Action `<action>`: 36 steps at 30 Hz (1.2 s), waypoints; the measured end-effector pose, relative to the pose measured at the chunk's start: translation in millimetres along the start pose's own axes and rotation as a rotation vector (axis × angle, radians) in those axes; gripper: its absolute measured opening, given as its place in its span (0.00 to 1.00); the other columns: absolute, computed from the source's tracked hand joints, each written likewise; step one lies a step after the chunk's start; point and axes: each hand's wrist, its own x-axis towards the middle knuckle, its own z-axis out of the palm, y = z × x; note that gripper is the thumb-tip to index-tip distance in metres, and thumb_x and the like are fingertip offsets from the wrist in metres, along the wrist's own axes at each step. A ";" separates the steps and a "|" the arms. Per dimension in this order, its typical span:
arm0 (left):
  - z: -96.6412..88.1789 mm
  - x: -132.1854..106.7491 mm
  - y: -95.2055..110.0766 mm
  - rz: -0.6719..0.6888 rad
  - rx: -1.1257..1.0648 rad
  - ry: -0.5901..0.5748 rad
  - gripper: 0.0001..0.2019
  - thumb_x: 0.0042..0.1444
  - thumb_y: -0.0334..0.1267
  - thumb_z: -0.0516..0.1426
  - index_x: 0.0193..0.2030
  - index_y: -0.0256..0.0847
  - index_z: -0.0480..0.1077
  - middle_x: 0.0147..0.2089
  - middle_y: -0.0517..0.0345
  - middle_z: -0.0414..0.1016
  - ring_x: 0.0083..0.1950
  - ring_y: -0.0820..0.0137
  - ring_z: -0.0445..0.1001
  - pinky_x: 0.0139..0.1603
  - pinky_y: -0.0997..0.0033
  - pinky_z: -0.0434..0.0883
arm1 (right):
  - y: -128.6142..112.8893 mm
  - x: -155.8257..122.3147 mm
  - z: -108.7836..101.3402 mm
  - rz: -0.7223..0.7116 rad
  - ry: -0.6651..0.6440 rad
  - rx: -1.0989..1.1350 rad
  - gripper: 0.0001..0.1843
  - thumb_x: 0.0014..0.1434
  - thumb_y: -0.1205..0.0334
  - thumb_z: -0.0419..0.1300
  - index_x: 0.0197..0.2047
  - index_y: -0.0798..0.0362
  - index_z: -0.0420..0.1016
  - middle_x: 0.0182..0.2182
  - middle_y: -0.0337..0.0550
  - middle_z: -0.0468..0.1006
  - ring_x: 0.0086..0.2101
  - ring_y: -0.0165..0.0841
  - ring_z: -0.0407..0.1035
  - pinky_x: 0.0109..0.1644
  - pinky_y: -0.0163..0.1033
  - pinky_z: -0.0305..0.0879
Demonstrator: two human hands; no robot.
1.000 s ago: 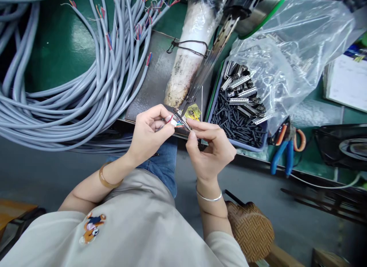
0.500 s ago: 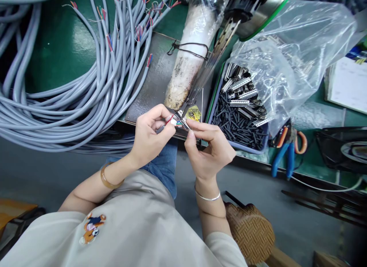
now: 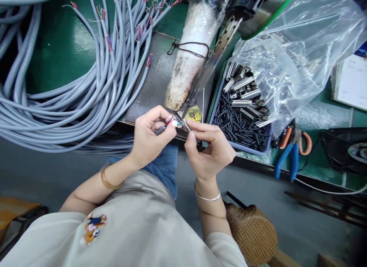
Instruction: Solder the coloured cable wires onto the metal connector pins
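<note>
Between thumb and fingers, my left hand [image 3: 151, 133] pinches the end of a grey cable [image 3: 161, 130], whose red, green and other thin wires fan out at the tip. My right hand [image 3: 208, 144] is closed on one end of a small metal multi-pin connector [image 3: 182, 121]. The wire ends lie against the connector's row of pins. Just above it comes the dark tip of a soldering iron [image 3: 189, 102], pointing down; whether it touches the pins I cannot tell. Beside the iron, a white plastic-wrapped tube [image 3: 187, 64] ends close to the connector.
Many grey cables [image 3: 94, 83] with stripped ends lie at the left. A blue tray [image 3: 265, 150] at the right holds metal connectors and black sleeves [image 3: 243, 125] under a clear plastic bag [image 3: 298, 68]. Blue-handled pliers [image 3: 286, 160] lie beside it. A woven stool [image 3: 250, 236] stands below.
My left hand has shifted very slightly, and the wires have turned a little at the connector. The view has moved a touch; both hands keep their hold.
</note>
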 end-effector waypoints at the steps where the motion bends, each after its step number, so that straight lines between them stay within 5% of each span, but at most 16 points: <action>1: 0.4 0.1 -0.2 0.004 0.012 0.009 0.08 0.50 0.33 0.63 0.27 0.40 0.66 0.26 0.65 0.66 0.24 0.81 0.63 0.25 0.80 0.62 | -0.2 0.2 -0.1 -0.007 0.003 -0.014 0.08 0.61 0.71 0.64 0.38 0.47 0.72 0.42 0.40 0.86 0.39 0.34 0.82 0.41 0.41 0.81; 22: -0.2 0.5 3.3 0.001 0.017 -0.012 0.07 0.50 0.31 0.61 0.26 0.39 0.65 0.27 0.64 0.66 0.27 0.80 0.63 0.27 0.80 0.64 | -6.0 5.0 -6.1 -0.216 -0.030 -0.220 0.10 0.58 0.72 0.66 0.36 0.48 0.71 0.43 0.43 0.87 0.36 0.32 0.83 0.37 0.35 0.80; 29: -3.9 -3.3 0.0 -0.025 0.026 -0.063 0.07 0.51 0.32 0.62 0.27 0.39 0.66 0.27 0.64 0.67 0.26 0.80 0.62 0.26 0.80 0.62 | -4.3 -0.2 -8.1 -0.269 -0.019 -0.268 0.10 0.58 0.73 0.69 0.40 0.52 0.75 0.42 0.44 0.88 0.37 0.31 0.83 0.43 0.32 0.80; 36: -10.4 -11.3 3.4 -0.050 -0.088 -0.162 0.07 0.54 0.32 0.63 0.37 0.39 0.68 0.29 0.65 0.72 0.23 0.83 0.64 0.24 0.82 0.64 | -8.0 -5.1 -7.3 -0.042 0.047 -0.110 0.11 0.58 0.74 0.68 0.38 0.49 0.75 0.40 0.38 0.88 0.38 0.31 0.83 0.41 0.35 0.80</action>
